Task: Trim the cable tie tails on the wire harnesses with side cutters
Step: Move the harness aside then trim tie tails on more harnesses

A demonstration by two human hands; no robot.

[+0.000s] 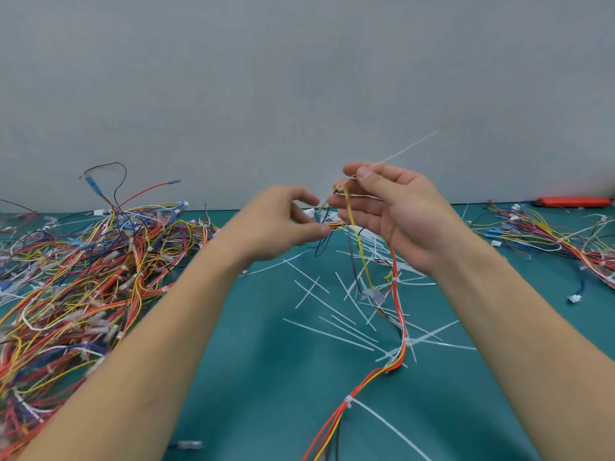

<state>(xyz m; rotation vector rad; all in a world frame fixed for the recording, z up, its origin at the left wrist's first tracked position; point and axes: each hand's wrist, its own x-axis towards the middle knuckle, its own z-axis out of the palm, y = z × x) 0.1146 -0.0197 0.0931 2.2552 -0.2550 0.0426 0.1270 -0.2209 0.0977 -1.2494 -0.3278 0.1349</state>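
At frame centre the right hand (392, 211) pinches an uncut tie tail (404, 150) while the left hand (286, 221) grips the harness (396, 294), possibly still tightening; untrimmed tails remain, cutters (574, 201) unused upper right.

Bright, even, nearly shadowless light; wide-angle bowing at edges, soft blur lower left.
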